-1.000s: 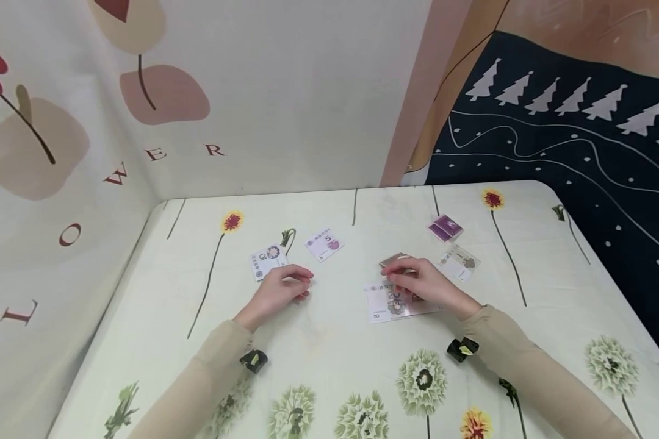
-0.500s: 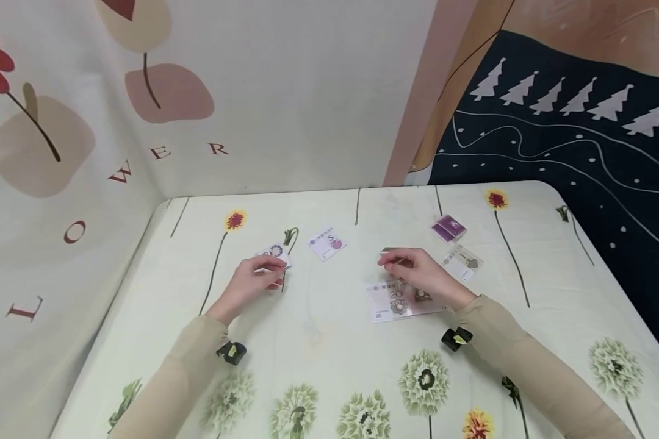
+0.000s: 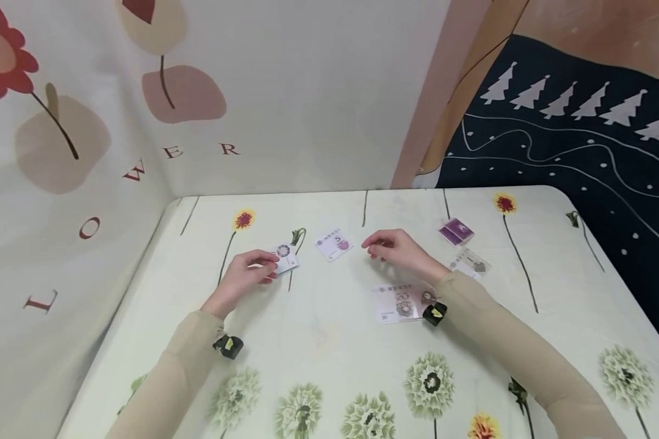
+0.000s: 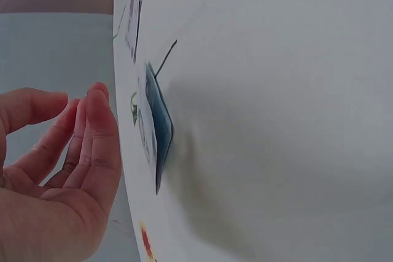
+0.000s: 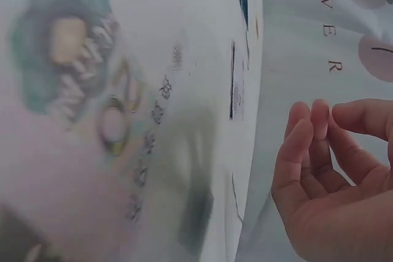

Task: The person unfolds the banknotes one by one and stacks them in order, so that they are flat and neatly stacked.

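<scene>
My left hand [image 3: 247, 271] hovers at the left edge of a folded blue-grey banknote marked 10 [image 3: 287, 259], its fingers loosely bent. In the left wrist view nothing sits between those fingers, and the note [image 4: 156, 127] lies on the cloth, its folded halves slightly apart. My right hand [image 3: 398, 247], also loosely bent and holding nothing, is above the table just right of a folded purple banknote marked 5 [image 3: 334, 244]. A larger banknote marked 20 [image 3: 403, 303] lies flat below the right hand, partly covered by the wrist strap. It looms large and blurred in the right wrist view.
A folded deep-purple note [image 3: 456, 231] lies at the back right. Beside it is a brownish note [image 3: 472, 262], partly hidden by the right forearm. The flower-printed tablecloth [image 3: 329, 366] meets a hanging white cloth [image 3: 307, 122] behind and a dark tree-print cloth [image 3: 554, 140] at right.
My left hand has shifted left, beside the 10 note. My right hand has moved up and left, off the 20 note; the brown note under it earlier is no longer visible in the head view.
</scene>
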The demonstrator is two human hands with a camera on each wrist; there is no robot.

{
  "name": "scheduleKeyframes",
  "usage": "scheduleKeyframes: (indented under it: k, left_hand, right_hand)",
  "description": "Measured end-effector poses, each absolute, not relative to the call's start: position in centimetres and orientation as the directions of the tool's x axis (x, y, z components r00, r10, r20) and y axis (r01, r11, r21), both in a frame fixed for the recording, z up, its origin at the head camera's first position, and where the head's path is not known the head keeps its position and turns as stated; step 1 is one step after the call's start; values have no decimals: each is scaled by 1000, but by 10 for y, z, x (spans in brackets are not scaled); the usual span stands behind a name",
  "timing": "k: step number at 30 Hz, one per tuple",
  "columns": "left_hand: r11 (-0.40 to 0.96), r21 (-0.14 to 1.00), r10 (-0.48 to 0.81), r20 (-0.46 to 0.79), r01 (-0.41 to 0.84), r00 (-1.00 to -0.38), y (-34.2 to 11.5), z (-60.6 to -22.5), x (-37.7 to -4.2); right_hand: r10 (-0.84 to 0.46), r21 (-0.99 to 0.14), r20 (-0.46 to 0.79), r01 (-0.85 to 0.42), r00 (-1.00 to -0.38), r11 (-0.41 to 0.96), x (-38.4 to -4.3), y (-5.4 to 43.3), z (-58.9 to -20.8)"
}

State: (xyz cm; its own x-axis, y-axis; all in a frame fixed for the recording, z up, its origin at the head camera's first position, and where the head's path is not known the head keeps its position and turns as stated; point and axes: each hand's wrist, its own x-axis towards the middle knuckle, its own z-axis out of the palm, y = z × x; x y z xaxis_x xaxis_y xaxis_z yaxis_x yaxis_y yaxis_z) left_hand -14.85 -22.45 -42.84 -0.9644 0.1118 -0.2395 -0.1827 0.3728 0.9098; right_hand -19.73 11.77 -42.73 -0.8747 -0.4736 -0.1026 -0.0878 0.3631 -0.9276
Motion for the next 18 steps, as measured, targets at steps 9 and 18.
scheduleKeyframes:
  k: [9,18]
  left_hand:
    - [384,901,73,-247,-201,-966,-231,-426,-155]
    - [433,861,5,-300,-269,-954,-252,-438,-168]
  right_hand:
    - [-505,-920,-148,-69,-850,386,-215,81,-436]
    - [-564,-922,-159,-82,-810,378,-210,32,-448]
